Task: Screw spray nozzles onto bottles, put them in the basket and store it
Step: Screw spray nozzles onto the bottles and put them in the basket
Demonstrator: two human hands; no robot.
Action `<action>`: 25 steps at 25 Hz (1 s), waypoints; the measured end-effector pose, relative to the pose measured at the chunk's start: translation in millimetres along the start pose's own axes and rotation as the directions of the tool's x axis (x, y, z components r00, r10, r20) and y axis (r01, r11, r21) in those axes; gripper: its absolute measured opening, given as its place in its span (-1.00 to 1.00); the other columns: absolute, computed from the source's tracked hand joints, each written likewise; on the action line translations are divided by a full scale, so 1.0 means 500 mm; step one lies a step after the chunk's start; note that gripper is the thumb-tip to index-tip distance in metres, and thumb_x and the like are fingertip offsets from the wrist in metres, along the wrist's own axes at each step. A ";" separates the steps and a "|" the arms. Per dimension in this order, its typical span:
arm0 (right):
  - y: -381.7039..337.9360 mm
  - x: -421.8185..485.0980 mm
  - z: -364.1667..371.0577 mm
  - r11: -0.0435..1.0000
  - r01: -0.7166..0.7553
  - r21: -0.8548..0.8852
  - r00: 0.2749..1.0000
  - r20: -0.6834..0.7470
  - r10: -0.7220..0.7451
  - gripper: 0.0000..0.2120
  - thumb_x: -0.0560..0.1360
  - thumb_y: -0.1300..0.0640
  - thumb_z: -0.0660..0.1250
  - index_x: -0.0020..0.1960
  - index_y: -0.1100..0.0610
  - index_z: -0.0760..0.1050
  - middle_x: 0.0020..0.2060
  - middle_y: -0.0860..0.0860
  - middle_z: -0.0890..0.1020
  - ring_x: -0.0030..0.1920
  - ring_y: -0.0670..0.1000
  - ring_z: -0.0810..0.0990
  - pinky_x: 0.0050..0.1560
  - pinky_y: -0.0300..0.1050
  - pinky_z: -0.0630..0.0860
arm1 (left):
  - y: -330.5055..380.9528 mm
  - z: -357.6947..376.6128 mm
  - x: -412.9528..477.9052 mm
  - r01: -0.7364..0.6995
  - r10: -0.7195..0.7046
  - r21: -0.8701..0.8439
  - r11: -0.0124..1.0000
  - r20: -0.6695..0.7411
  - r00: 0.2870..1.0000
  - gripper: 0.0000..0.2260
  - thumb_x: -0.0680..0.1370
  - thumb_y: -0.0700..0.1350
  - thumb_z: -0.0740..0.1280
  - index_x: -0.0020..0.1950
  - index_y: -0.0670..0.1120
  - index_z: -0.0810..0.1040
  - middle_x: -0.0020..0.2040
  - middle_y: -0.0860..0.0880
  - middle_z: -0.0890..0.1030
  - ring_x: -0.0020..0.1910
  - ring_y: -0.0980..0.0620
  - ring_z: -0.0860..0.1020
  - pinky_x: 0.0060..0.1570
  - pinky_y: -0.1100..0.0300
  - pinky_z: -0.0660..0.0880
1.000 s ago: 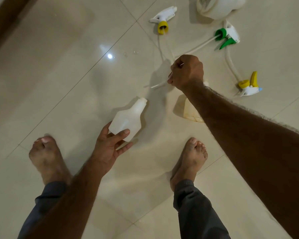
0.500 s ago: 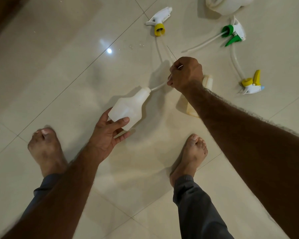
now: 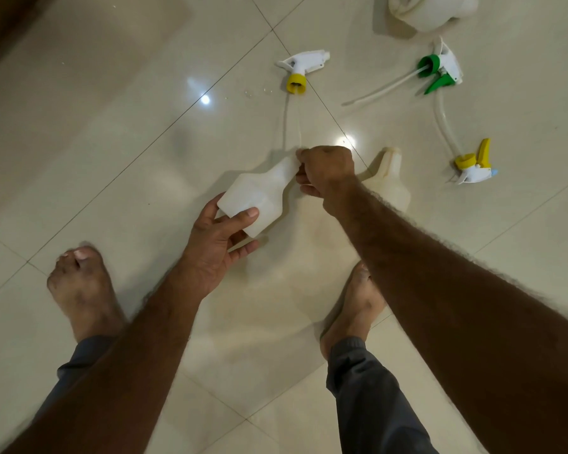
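Cradling the white bottle (image 3: 256, 194) by its base in our left hand (image 3: 217, 244), we judge it light, thin-walled and slick, best held round the body. Our right hand (image 3: 325, 172) pinches a dip tube (image 3: 299, 132) at the bottle's mouth. Just right of it lies a yellowish bottle (image 3: 387, 181); beyond, three spray nozzles (image 3: 300, 68) trail loose tubes.

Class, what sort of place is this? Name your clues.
Likely a room in a home, not a workshop: a glossy tiled floor reflecting lights, a bare foot on it, and a spray nozzle lying loose on the tiles.
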State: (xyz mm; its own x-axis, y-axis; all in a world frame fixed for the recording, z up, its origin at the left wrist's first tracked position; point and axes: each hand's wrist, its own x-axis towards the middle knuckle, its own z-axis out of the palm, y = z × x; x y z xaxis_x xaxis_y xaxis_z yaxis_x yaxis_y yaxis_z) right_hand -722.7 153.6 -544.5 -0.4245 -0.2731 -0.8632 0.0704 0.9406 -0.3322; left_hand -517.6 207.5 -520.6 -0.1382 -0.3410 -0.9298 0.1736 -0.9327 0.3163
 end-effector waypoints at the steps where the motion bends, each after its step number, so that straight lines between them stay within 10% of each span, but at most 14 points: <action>1: 0.002 0.002 0.001 0.999 0.011 -0.031 1.000 -0.007 -0.011 -0.71 0.59 0.04 0.38 -0.29 0.09 0.59 -0.27 0.07 0.68 -0.19 0.10 0.70 -0.01 0.10 0.73 | -0.002 -0.003 0.001 0.008 -0.008 -0.002 1.000 -0.006 1.000 -0.47 0.50 -0.15 0.51 0.45 0.05 0.50 0.18 0.02 0.67 0.21 -0.14 0.65 0.04 -0.03 0.67; 5: -0.026 0.028 -0.004 0.946 0.175 -0.273 0.975 -0.085 -0.205 -0.72 0.59 -0.07 0.35 -0.22 0.04 0.59 -0.33 -0.07 0.60 -0.27 -0.01 0.63 -0.14 -0.10 0.60 | -0.009 -0.022 0.002 0.037 -0.037 -0.005 0.999 -0.016 0.999 -0.40 0.39 -0.09 0.54 0.42 0.07 0.51 0.19 0.01 0.67 0.24 -0.15 0.65 0.05 -0.04 0.67; 12: -0.102 0.070 0.022 0.969 0.134 -0.207 0.990 0.067 -0.123 -0.86 0.48 0.07 0.56 -0.15 0.13 0.68 -0.33 0.00 0.59 -0.43 -0.04 0.52 -0.51 -0.24 0.48 | -0.009 -0.037 0.018 0.064 -0.065 -0.032 0.997 -0.008 0.998 -0.38 0.36 -0.09 0.55 0.42 0.07 0.53 0.29 -0.04 0.64 0.32 -0.21 0.62 0.14 -0.10 0.66; 16: -0.049 0.051 0.041 0.993 0.024 -0.113 0.999 0.045 -0.019 -0.75 0.45 0.08 0.57 -0.32 0.13 0.59 -0.37 0.04 0.60 -0.42 0.03 0.52 -0.46 -0.18 0.47 | 0.006 -0.025 0.021 0.046 -0.046 -0.088 0.995 0.000 0.999 -0.44 0.40 -0.10 0.53 0.40 0.03 0.56 0.23 -0.01 0.70 0.26 -0.19 0.66 0.10 -0.07 0.67; 21: -0.059 0.069 0.035 1.000 0.007 0.021 0.997 -0.073 -0.005 -0.54 0.40 -0.25 0.53 -0.27 0.17 0.60 -0.37 0.06 0.62 -0.46 0.05 0.54 -0.43 -0.16 0.49 | 0.010 -0.021 0.023 0.079 -0.079 -0.080 0.994 -0.003 0.997 -0.46 0.39 -0.09 0.53 0.37 0.04 0.56 0.21 -0.01 0.69 0.22 -0.18 0.64 0.06 -0.05 0.67; 25: -0.098 0.099 0.054 0.987 -0.037 0.156 0.997 -0.067 0.048 -0.57 0.42 -0.14 0.56 -0.04 0.22 0.59 -0.30 0.10 0.60 -0.47 0.04 0.50 -0.45 -0.19 0.48 | 0.015 -0.030 0.030 0.077 -0.077 -0.094 0.993 0.003 0.997 -0.54 0.43 -0.10 0.58 0.31 0.08 0.60 0.17 0.01 0.70 0.21 -0.19 0.60 0.09 -0.09 0.67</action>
State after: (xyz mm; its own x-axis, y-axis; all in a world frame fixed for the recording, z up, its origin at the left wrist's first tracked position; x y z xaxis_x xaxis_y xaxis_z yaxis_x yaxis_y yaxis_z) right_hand -722.7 88.7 -581.4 -0.4800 -0.2139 -0.8508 0.2261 0.9069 -0.3556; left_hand -504.0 196.9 -535.0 -0.1543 -0.2689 -0.9507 0.2534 -0.9408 0.2250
